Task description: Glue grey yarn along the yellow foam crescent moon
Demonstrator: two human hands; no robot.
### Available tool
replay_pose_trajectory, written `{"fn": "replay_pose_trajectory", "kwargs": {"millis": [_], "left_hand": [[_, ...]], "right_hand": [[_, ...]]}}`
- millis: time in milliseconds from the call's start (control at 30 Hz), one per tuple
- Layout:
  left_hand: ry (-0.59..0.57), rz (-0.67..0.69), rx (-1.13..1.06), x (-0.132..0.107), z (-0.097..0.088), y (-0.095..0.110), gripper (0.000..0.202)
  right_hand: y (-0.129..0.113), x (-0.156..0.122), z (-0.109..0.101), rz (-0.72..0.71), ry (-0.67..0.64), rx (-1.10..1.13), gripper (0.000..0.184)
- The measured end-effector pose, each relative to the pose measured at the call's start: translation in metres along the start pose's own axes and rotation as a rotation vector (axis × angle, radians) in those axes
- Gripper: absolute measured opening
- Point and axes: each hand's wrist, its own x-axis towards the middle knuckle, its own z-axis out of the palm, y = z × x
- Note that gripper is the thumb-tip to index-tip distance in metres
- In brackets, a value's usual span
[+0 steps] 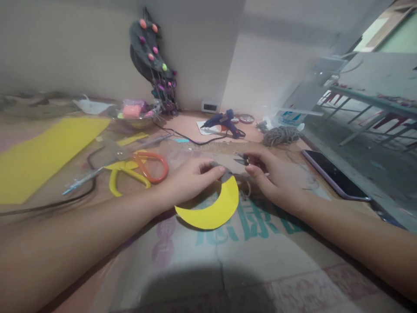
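My left hand [198,178] pinches a yellow paper crescent moon [224,202] near its upper end, where grey yarn [226,176] is wrapped around it. The crescent's open side faces my left wrist. To the right, my right hand [270,174] is closed on a small dark pointed tool [241,161] that looks like thread snips, its tips toward the left hand. A loop of loose yarn [246,189] hangs between the crescent and the right hand. My fingers hide most of the tool.
Orange-and-yellow-handled scissors [156,167] lie left, near yellow paper [48,156]. Behind are a blue glue gun [224,124] with its cord and a grey yarn bundle [282,135]. A phone [335,174] lies at the right edge. A decorated dark crescent [143,52] leans at the wall.
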Motion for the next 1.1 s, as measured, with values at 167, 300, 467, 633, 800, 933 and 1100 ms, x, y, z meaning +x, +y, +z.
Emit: {"fn": "replay_pose_trajectory", "kwargs": {"millis": [167,300,467,633,800,933,1100], "left_hand": [[0.005,0.012,0.002,-0.001,0.002,0.0,0.033],[0.007,0.026,0.03,-0.001,0.003,0.002,0.03],[0.008,0.112,0.127,0.001,0.004,-0.001,0.03],[0.012,0.079,0.186,0.002,0.005,-0.007,0.034],[0.023,0.025,0.131,0.002,0.005,-0.008,0.04],[0.058,0.052,0.027,0.005,0.004,-0.008,0.034],[0.346,0.041,-0.175,0.014,0.001,-0.013,0.029]], "right_hand": [[0.012,0.014,-0.003,0.106,-0.01,0.041,0.035],[0.018,0.027,-0.009,0.119,-0.173,0.189,0.042],[0.011,0.065,0.007,0.079,-0.309,0.245,0.039],[-0.03,0.115,0.053,0.067,-0.429,0.282,0.038],[-0.04,0.125,0.059,0.042,-0.353,0.278,0.035],[-0.015,0.1,0.028,0.082,-0.113,0.314,0.025],[-0.002,0.047,0.003,0.231,-0.173,0.328,0.04]]}}
